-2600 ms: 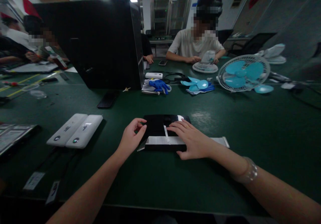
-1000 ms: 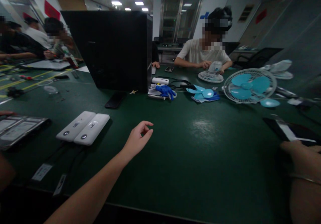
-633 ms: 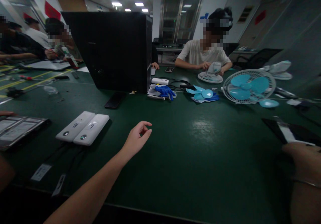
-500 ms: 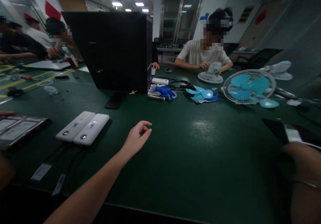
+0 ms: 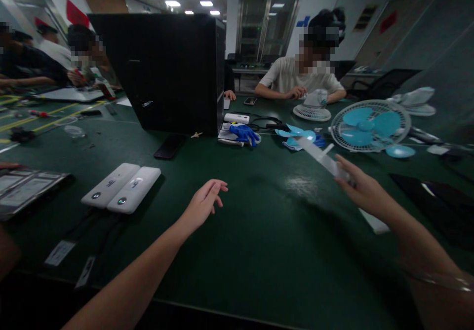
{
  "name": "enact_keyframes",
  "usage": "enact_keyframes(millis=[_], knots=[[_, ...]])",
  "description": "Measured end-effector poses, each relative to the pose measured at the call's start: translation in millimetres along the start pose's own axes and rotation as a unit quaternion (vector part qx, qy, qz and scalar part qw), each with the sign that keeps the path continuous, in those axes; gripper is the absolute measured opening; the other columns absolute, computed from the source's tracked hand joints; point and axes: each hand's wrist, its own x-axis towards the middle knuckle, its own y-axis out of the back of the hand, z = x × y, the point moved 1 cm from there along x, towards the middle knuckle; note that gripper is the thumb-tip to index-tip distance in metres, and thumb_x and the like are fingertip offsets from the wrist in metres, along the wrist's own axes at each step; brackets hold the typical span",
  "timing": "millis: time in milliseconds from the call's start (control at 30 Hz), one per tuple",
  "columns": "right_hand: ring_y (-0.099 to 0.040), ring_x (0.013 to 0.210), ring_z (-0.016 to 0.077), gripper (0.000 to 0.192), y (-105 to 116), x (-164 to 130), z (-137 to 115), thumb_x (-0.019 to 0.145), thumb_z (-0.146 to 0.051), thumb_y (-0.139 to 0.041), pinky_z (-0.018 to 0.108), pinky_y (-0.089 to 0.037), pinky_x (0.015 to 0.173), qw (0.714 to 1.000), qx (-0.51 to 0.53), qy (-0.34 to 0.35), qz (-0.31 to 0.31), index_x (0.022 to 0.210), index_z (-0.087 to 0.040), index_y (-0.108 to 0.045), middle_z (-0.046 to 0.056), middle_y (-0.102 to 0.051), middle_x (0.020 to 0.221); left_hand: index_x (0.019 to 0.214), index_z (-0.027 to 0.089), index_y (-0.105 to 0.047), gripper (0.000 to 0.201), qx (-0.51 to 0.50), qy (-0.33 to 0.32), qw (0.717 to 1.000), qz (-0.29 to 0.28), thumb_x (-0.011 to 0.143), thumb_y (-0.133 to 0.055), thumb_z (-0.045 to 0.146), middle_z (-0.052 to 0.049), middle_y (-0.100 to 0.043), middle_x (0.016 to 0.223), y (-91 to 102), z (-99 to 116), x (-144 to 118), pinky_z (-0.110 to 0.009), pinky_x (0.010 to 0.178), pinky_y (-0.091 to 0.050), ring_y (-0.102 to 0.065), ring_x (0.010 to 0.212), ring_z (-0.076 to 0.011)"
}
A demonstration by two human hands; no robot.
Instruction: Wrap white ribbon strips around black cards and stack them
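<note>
My right hand (image 5: 359, 184) grips one end of a long, pale, flat strip with a short side piece (image 5: 321, 156), blurred by motion, above the table on the right. The strip's far end points toward a light-blue fan blade (image 5: 296, 133), which lies on a blue glove. My left hand (image 5: 204, 202) hovers over the middle of the green table (image 5: 252, 251), fingers loosely bent and apart, with nothing in it. Partly hidden behind my right forearm is a flat white item (image 5: 375, 221). A dark flat pouch-like thing (image 5: 437, 206) lies farther right.
Two white power banks (image 5: 134, 189) with cables sit left of my left hand. Behind them are a black phone (image 5: 169, 146), keys (image 5: 196, 135) and a large black computer case (image 5: 163, 73). A blue fan (image 5: 366, 125) stands at the right; a co-worker (image 5: 296, 76) handles a fan part opposite.
My right hand has come in from the right edge, now carrying the pale strip. The fingers of my left hand have shifted slightly. The dark pouch-like thing is left on the table.
</note>
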Motion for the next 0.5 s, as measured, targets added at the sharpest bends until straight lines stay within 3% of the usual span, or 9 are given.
enact_keyframes(millis=[133,200,267,400,500], knots=[[-0.058,0.101,0.0262,0.073,-7,-26,-51,0.090,-0.046,-0.044,0.038,-0.056,0.079,0.962,0.187,0.095,-0.174,0.153,-0.029,-0.011,0.011,-0.037,0.145,0.134,0.022,-0.042,0.053,-0.127,0.078,0.989,-0.020,0.095,-0.030,0.057,-0.017,-0.048,0.139,-2.4,6,-1,-0.025,0.051,-0.049,-0.065,0.085,-0.0199],[-0.061,0.093,0.0224,0.070,-10,-41,-71,0.091,-0.046,-0.044,0.039,-0.057,0.075,0.934,0.210,0.136,-0.254,0.152,-0.035,-0.012,0.009,-0.033,0.148,0.138,0.023,-0.038,0.058,-0.181,0.130,0.974,-0.048,0.095,-0.026,0.059,-0.018,-0.049,0.139,-3.3,9,-3,-0.027,0.052,-0.050,-0.066,0.089,-0.0225],[-0.061,0.095,0.0216,0.066,-13,-51,-85,0.092,-0.044,-0.045,0.041,-0.057,0.080,0.920,0.194,0.176,-0.292,0.151,-0.037,-0.017,0.006,-0.030,0.151,0.133,0.022,-0.046,0.060,-0.204,0.160,0.961,-0.097,0.095,-0.022,0.062,-0.017,-0.055,0.134,-4.3,11,-4,-0.026,0.051,-0.049,-0.067,0.087,-0.0217],[-0.051,0.118,0.0258,0.066,-19,-56,-98,0.090,-0.041,-0.050,0.043,-0.050,0.095,0.913,0.147,0.217,-0.312,0.150,-0.036,-0.023,0.003,-0.034,0.149,0.118,0.019,-0.059,0.041,-0.127,0.160,0.964,-0.171,0.093,-0.046,0.050,-0.013,-0.066,0.119,-5.9,9,-5,-0.021,0.048,-0.043,-0.067,0.076,-0.0159],[-0.053,0.118,0.0215,0.068,-17,-46,-85,0.089,-0.040,-0.053,0.037,-0.050,0.094,0.891,0.160,0.196,-0.376,0.150,-0.037,-0.023,0.001,-0.046,0.142,0.114,0.019,-0.062,0.032,-0.058,0.139,0.967,-0.206,0.092,-0.052,0.041,-0.010,-0.070,0.110,-6.5,7,-6,-0.019,0.049,-0.040,-0.067,0.075,-0.0142]])
